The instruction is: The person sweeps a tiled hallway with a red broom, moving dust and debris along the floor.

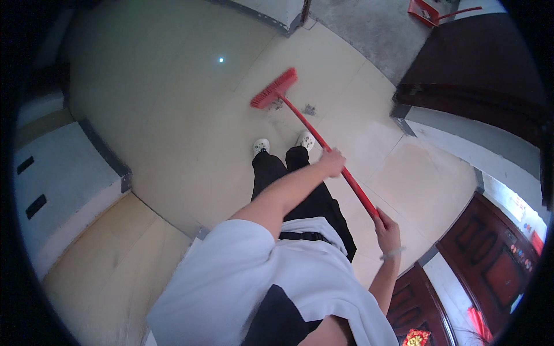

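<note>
A red push-style broom [275, 88] has its bristled head flat on the tiled floor, ahead of my shoes. Midway along its red handle, my left hand [332, 163] is closed round the shaft. My right hand [386, 231], with a bracelet at the wrist, grips the handle near its top end. Small dark debris [309, 110] lies on the floor just right of the broom head, and more of it sits against the bristles.
A red dustpan [424, 13] with a handle rests on the grey concrete floor at the top right. Dark wooden doors [489, 255] stand at the lower right. A skirted wall corner [288, 28] juts in at the top, and a low wall [73, 160] runs along the left.
</note>
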`<state>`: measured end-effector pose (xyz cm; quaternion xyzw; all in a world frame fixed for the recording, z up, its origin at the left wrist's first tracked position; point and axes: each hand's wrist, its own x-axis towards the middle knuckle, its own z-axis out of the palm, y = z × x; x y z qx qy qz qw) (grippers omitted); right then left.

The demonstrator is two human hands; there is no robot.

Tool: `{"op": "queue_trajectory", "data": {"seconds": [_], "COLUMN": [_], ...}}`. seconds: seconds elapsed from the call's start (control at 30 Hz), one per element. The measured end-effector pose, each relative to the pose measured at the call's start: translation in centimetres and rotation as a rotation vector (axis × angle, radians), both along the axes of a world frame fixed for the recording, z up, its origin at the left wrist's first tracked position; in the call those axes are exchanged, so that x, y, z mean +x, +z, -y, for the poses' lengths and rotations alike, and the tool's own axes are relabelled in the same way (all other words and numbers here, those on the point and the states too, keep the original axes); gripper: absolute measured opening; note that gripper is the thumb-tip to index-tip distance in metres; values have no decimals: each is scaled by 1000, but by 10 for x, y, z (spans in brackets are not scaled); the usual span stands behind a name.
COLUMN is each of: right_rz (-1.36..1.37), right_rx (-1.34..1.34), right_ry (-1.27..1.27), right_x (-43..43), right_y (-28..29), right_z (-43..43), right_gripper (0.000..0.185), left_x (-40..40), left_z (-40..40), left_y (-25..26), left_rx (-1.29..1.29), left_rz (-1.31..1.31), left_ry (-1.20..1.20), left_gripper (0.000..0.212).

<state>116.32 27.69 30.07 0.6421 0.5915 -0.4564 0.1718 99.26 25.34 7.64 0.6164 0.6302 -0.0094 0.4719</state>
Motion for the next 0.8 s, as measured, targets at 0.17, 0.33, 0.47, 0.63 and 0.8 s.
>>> {"op": "queue_trajectory", "data": {"seconds": [0.17, 0.33, 0.47, 0.63, 0.8], "right_rz": [-92, -220, -403, -380, -511], "right_rx": [27, -119, -186, -432, -186], "right_ry": [-179, -172, 47, 259, 479], "right_x": [51, 23, -42, -201, -360], "right_y": [20, 14, -35, -74, -103], "right_z": [6, -12, -37, -58, -51], "right_gripper": [32, 32, 29, 43, 44], "left_x": [36, -16, -106, -241, -391], "left_z": [-24, -21, -13, 13, 34], "left_y": [37, 53, 47, 21, -15], "left_rx": [65, 89, 30, 33, -115], "left_rz": [2, -160, -327, -506, -585], "left_ry": [-335, -237, -129, 14, 121], "left_gripper": [18, 18, 19, 20, 11]}}
